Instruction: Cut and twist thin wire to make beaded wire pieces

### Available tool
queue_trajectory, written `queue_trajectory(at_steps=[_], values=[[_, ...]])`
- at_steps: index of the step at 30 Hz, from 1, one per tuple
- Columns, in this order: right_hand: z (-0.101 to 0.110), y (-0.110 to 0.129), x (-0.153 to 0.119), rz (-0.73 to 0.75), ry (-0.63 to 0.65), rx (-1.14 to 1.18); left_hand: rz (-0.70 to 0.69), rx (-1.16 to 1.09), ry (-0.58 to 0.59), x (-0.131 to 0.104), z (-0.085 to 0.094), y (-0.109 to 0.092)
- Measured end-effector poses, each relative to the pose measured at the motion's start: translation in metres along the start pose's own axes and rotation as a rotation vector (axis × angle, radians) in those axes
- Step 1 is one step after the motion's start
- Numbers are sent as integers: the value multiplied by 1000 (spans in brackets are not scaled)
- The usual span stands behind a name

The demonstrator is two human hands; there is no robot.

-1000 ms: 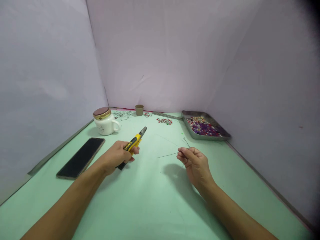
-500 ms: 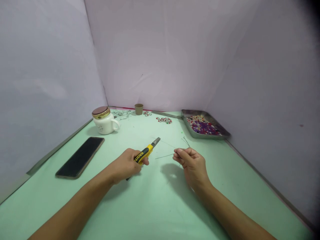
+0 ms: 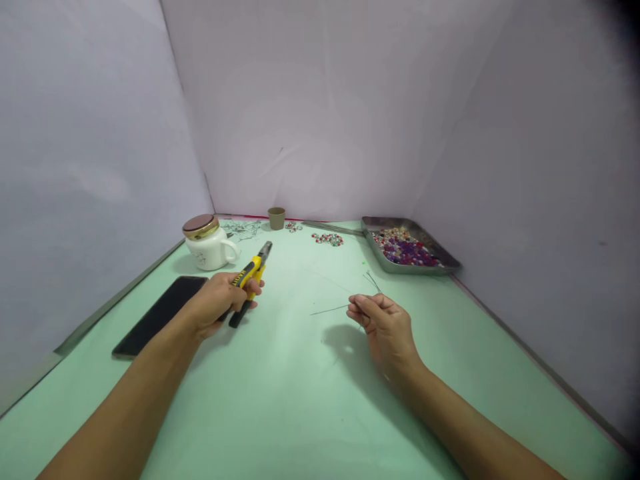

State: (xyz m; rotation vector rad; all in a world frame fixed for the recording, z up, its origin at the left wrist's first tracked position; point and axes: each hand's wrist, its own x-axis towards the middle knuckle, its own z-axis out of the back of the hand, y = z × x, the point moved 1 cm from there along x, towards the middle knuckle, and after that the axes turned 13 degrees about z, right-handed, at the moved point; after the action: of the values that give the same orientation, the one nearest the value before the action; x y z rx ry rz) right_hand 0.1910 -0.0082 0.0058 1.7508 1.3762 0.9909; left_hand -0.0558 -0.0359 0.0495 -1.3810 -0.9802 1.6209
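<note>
My left hand is wrapped round the handles of yellow and black pliers, their metal jaws pointing away toward the back of the table. Beneath that wrist lies a black phone, partly covered by the hand and forearm. Thumb and fingers of my right hand pinch thin dark wires above the green table. One straight wire end sticks out to the left, and a few twisted ends rise behind the fingers. The part inside the pinch is hidden.
A white lidded mug stands at the left, near a tangle of wire scraps. Farther back are a small brown cup, a beaded piece and long rods. A metal tray of beads sits at the right.
My left hand has carried the pliers left and back, away from the wires; their jaws look slightly wider apart and the hand now overlaps the phone. My right hand stays nearly still.
</note>
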Motion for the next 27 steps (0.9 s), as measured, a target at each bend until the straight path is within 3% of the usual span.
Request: queue_trajectory(at_steps=[4,7,15,21,25,27], values=[[1,1,-2,94,3,-148,58,105,292,-21,-20,-1],[-1,3,-7,239,86,-338,101,189,375,-31,-37,2],[-1,6,-14,674,256,-600,31,312,380,-35,-51,6],[3,6,-11,737,321,-609,-10,373,355,-40,-52,-1],[4,5,-11,794,340,-625,47,240,354,-29,-43,2],[5,5,-11,838,348,-629,57,118,282,-20,-33,4]])
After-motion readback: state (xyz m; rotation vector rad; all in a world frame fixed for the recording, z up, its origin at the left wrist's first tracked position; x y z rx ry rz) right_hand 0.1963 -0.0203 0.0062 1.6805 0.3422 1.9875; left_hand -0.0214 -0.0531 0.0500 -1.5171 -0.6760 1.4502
